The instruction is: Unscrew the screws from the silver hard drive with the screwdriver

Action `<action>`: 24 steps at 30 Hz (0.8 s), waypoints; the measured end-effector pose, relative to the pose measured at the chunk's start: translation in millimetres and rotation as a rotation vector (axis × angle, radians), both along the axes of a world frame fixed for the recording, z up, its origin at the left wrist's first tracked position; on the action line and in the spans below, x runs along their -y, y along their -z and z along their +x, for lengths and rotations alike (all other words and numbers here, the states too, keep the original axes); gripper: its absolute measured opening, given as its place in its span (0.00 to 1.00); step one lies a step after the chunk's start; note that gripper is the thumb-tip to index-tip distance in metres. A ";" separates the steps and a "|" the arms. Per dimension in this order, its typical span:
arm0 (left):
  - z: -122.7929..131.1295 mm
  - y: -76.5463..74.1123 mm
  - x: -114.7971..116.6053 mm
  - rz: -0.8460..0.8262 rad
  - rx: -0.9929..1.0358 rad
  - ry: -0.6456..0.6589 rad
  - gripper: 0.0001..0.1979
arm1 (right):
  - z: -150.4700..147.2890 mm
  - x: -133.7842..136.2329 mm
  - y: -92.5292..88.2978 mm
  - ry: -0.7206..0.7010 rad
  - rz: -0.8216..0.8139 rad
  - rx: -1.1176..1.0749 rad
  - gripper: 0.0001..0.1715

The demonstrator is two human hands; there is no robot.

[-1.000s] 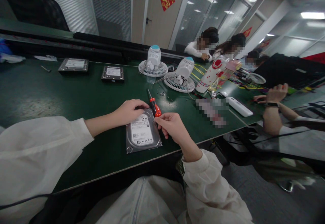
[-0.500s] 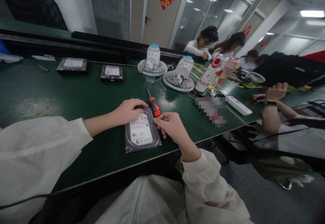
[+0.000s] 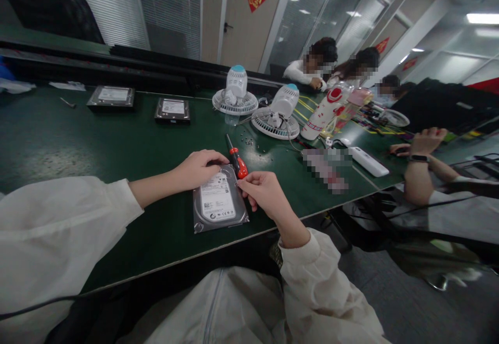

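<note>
A silver hard drive (image 3: 218, 201) with a white label lies flat on the green table near its front edge. Across its far end sits my left hand (image 3: 200, 167), thumb on the top face and fingers bent over the far edge, holding the drive. My right hand (image 3: 261, 190) is closed in a pinch at the drive's right edge; whatever is between thumb and forefinger is too small to make out. Just beyond that pinch, a red and black screwdriver (image 3: 238, 163) lies beside the drive, its shaft pointing away from me.
Small loose screws (image 3: 249, 141) are scattered behind the screwdriver. Two more hard drives (image 3: 113, 96) sit farther back on the left. Two white fans (image 3: 236, 102), a patterned bottle (image 3: 322, 118) and a white power strip (image 3: 368, 162) stand or lie rightward. A co-worker's arm (image 3: 419, 172) is at far right.
Both hands keep their places on the drive and at its right edge. The whole view has shifted very slightly; nothing else visibly moved.
</note>
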State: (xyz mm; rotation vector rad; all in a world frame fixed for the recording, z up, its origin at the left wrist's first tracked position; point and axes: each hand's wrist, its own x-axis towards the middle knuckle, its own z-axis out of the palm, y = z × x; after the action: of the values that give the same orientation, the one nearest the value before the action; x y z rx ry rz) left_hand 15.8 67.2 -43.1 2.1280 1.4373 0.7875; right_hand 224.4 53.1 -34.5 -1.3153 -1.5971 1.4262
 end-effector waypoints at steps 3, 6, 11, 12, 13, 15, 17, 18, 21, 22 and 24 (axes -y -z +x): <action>0.5 -1.3 0.6 -0.001 -0.007 -0.001 0.20 | 0.2 0.5 0.4 -0.006 0.009 0.001 0.12; 0.2 -1.6 0.6 -0.005 -0.004 0.002 0.20 | 0.5 1.0 0.2 -0.010 0.013 0.003 0.12; -0.8 -0.5 0.0 -0.012 0.003 0.004 0.20 | 1.0 1.5 -1.6 -0.012 0.013 0.002 0.12; -0.9 -0.2 0.0 -0.011 0.007 0.006 0.20 | 1.1 1.4 -1.7 -0.012 0.013 0.001 0.12; -0.9 0.1 -0.1 -0.010 0.010 0.007 0.20 | 1.2 1.2 -1.4 -0.011 0.012 -0.002 0.13; -0.9 0.6 -0.1 -0.005 0.014 0.007 0.19 | 1.5 0.5 -0.1 -0.010 0.009 -0.010 0.14; -0.8 0.7 0.0 -0.004 0.011 0.004 0.19 | 1.8 -0.3 1.6 -0.011 0.005 -0.020 0.15; -0.7 0.6 0.1 -0.004 0.008 0.005 0.19 | 2.0 -0.6 2.3 -0.012 0.003 -0.024 0.15; -0.3 -0.6 0.8 -0.006 0.004 0.008 0.19 | 2.1 -0.6 2.8 -0.015 0.000 -0.028 0.12; 0.0 -1.2 1.1 -0.007 0.002 0.006 0.19 | 2.0 -0.4 2.4 -0.015 0.000 -0.026 0.11; 0.6 -2.5 1.6 -0.009 -0.005 0.000 0.19 | 1.8 0.3 1.2 -0.015 0.001 -0.023 0.10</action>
State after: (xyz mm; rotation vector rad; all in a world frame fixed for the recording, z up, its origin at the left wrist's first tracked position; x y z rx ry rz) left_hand 16.4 65.6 -40.7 2.1248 1.4411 0.7753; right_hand 226.3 52.7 -35.7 -1.2841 -1.5955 1.4439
